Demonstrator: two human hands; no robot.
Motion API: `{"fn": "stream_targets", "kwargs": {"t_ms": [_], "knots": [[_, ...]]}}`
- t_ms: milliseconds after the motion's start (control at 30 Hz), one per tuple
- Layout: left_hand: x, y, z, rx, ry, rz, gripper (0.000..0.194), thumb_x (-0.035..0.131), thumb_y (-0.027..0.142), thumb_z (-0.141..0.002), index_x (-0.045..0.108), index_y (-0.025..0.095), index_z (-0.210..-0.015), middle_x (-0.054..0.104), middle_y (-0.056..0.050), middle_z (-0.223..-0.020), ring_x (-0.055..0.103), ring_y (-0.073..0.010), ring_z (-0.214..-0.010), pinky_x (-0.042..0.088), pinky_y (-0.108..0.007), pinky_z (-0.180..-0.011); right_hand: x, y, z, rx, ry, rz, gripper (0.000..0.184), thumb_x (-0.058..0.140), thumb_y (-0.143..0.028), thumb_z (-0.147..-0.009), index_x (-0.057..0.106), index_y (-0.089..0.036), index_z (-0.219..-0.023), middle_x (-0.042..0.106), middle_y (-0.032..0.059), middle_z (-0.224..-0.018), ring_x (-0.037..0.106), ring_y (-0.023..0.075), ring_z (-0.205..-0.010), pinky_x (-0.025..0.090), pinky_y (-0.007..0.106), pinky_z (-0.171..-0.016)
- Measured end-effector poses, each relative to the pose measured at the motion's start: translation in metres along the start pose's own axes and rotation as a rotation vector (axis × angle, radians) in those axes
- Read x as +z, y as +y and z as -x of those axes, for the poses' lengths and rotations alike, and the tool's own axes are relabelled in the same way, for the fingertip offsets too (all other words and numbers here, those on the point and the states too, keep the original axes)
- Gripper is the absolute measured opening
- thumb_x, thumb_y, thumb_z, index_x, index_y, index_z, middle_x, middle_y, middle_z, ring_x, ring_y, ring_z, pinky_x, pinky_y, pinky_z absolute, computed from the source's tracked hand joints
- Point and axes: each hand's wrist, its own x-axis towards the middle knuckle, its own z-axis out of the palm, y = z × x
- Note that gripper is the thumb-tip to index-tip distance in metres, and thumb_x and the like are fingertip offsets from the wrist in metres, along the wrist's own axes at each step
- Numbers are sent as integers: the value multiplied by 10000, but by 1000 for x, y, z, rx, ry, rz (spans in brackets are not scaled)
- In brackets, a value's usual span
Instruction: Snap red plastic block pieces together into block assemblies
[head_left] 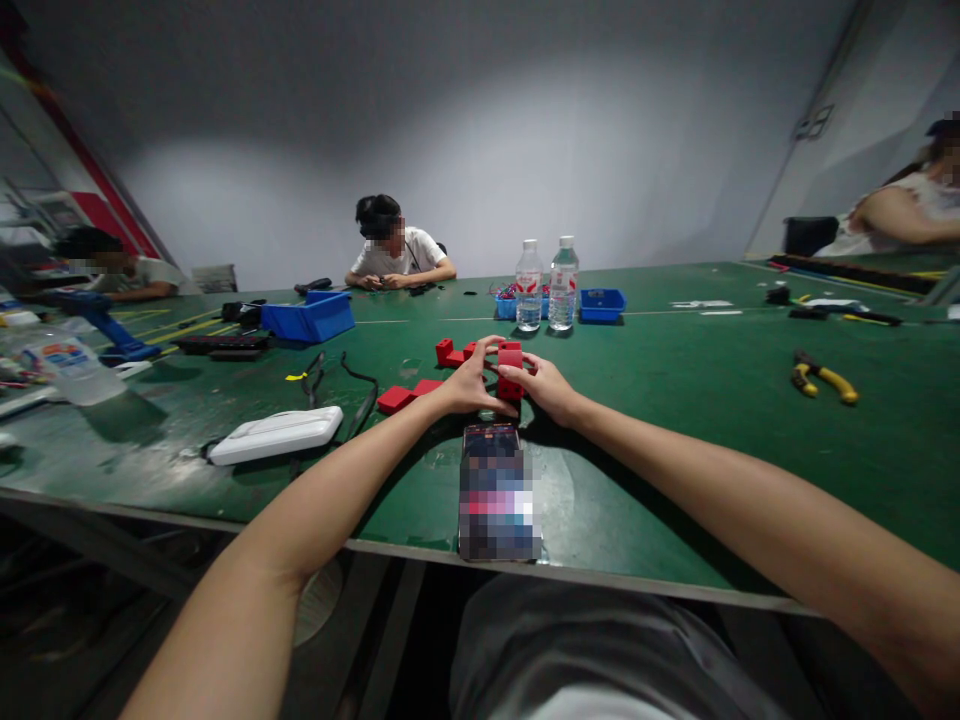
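A red block with holes in its face stands upright between my two hands, just beyond a phone lying near the table edge. My left hand curls round the block's left side, index finger at the top and thumb low. From the right, my right hand grips the same block, its thumb across the front. Its far side and some of my fingertips are hidden. Left of my left hand lie a red L-shaped piece and flat red pieces, partly covered by the hand.
On the green table, a white device with black cables lies left. Two water bottles stand beyond my hands beside a small blue bin. Another blue bin is at left; yellow-handled pliers lie right. Other people sit around the table.
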Motion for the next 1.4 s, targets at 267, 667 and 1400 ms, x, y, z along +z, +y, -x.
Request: {"fn": "stream_targets", "kwargs": {"t_ms": [267,667,1400], "knots": [[6,9,-4,-346,127,363,673,601,653,-762,567,153,-1212,682,-110,-1111,631,-247,-1035,481,-324,-885,-1,-3,4,42,-123,-44,586,770,-354,-723,545,-166,-1230,698,96,-1126,671,209,-982,523,376,-944],[10,27,-4,-360,84,536,513,816,460,-600,700,106,-953,725,-79,-900,659,-171,-797,490,-304,-798,1,-6,8,-44,-238,-15,634,774,-318,-710,507,-188,-1270,625,94,-1267,609,224,-1125,466,400,-1033],[14,24,-7,-400,75,463,520,797,500,-590,716,89,-897,702,-67,-827,620,-161,-755,469,-289,-752,8,-5,8,-68,-224,11,555,796,-344,-686,559,-172,-1158,660,96,-1154,639,204,-1025,515,377,-943]]}}
